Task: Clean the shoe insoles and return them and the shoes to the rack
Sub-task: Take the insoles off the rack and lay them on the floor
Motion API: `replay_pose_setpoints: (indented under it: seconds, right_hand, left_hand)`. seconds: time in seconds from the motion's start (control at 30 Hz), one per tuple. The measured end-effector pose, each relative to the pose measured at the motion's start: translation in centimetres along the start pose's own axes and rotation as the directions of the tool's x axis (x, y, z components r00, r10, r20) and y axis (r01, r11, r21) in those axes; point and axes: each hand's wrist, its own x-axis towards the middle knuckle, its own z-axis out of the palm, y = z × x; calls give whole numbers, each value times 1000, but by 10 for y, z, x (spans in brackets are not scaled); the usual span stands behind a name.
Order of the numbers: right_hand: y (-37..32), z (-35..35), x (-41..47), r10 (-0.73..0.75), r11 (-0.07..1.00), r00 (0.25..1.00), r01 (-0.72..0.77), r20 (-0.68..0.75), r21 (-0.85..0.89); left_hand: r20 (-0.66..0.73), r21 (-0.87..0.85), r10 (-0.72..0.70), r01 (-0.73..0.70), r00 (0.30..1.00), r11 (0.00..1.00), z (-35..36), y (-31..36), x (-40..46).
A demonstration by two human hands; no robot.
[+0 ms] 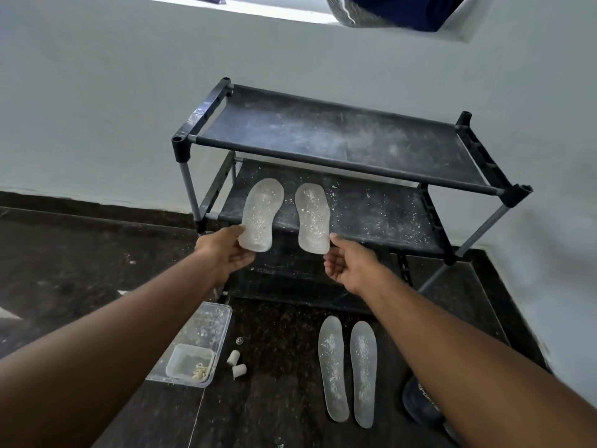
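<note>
Two short translucent insoles speckled with white bits are held up in front of the black shoe rack (349,156). My left hand (226,250) pinches the heel of the left insole (262,215). My right hand (347,265) grips the heel of the right insole (312,218). Both insoles hover over the rack's dusty lower shelf (381,215). Two longer translucent insoles (332,367) (364,373) lie side by side on the dark floor below my right arm. A dark shoe (420,402) sits at the lower right, partly hidden by my right forearm.
A clear plastic tray (206,331) holding a small tub (190,363) lies on the floor at the left, with two white caps (236,363) and a small round piece (239,341) beside it. The rack stands against a pale wall (97,108). Dark cloth (387,11) hangs at the top.
</note>
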Motion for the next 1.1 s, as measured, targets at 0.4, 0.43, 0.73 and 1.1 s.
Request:
replay_pose_setpoints:
  seconds: [0.4,0.43,0.73,1.1]
  right_hand:
    - [-19,11,31,-9,998,999,6,-43,-70]
    - [-19,11,30,-3,998,999,1,-35,-65]
    - [-16,2,21,14,991,999,-7,53,-137]
    - [-12,7,11,-63,991,995,54,-74,-118]
  left_hand:
    - [-60,181,54,-42,997,983,15,23,41]
    - [-69,159,42,-31,997,987,15,22,42]
    - [-15,123,12,-10,1000,992,9,18,40]
    - [-133,175,75,-51,988,983,6,3,48]
